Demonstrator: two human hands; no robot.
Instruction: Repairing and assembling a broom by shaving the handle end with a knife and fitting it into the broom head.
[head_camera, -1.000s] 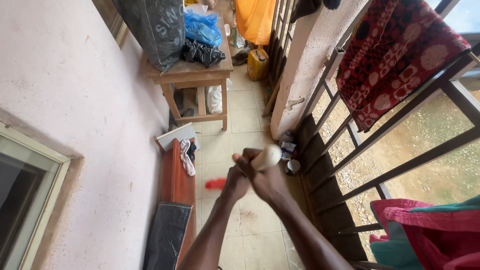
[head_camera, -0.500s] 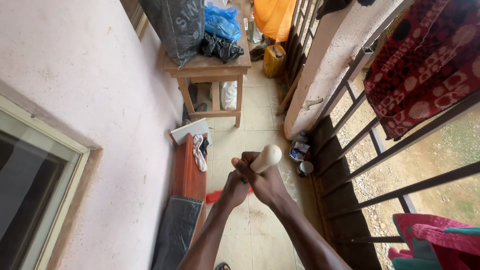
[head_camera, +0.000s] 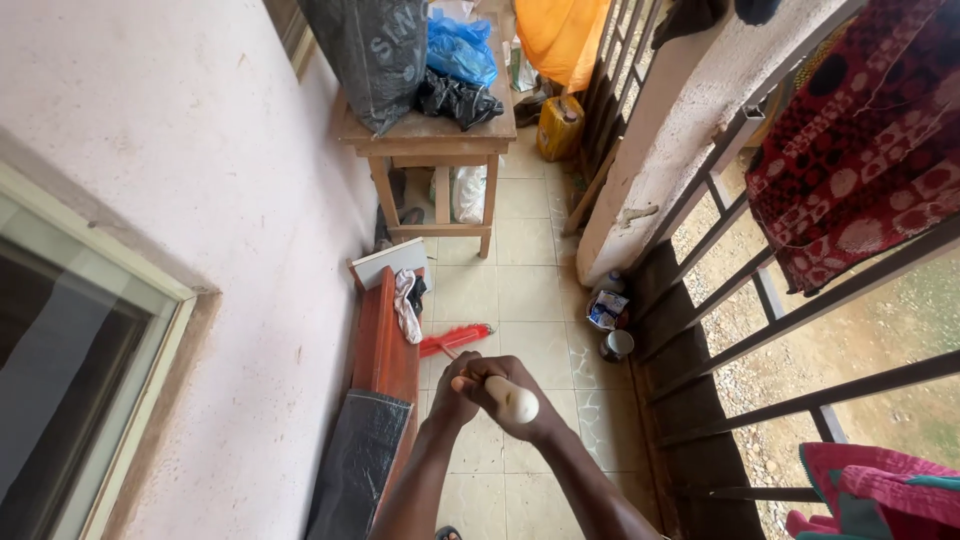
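While I look straight down at the tiled floor (head_camera: 520, 260) of a narrow balcony, both my hands meet in front of me above it. My right hand (head_camera: 520, 390) is closed around a pale, rounded stick end (head_camera: 514, 403), whose smooth tip sticks out past my fingers toward the camera. My left hand (head_camera: 455, 390) is pressed against the right one, fingers curled on the same stick just below it; I cannot tell how much of the shaft it covers. The rest of the stick is hidden under my hands.

Below the hands, on the floor, a red brush (head_camera: 455, 340) lies on its side, just beside a red-brown wooden board (head_camera: 385, 345) that leans along the pink wall (head_camera: 200, 200). A white cloth (head_camera: 407, 305) hangs over the board's upper end, and a black sheet (head_camera: 355, 470) lies against its lower end.

Farther off stands a wooden table (head_camera: 440, 135) carrying a grey sack (head_camera: 370, 55), a blue bag (head_camera: 460, 45) and a black bag (head_camera: 458, 100). A yellow jerrycan (head_camera: 560, 125) sits beyond it. A small tin (head_camera: 617, 345) rests by the railing (head_camera: 800, 300), over which a red patterned blanket (head_camera: 860, 140) hangs
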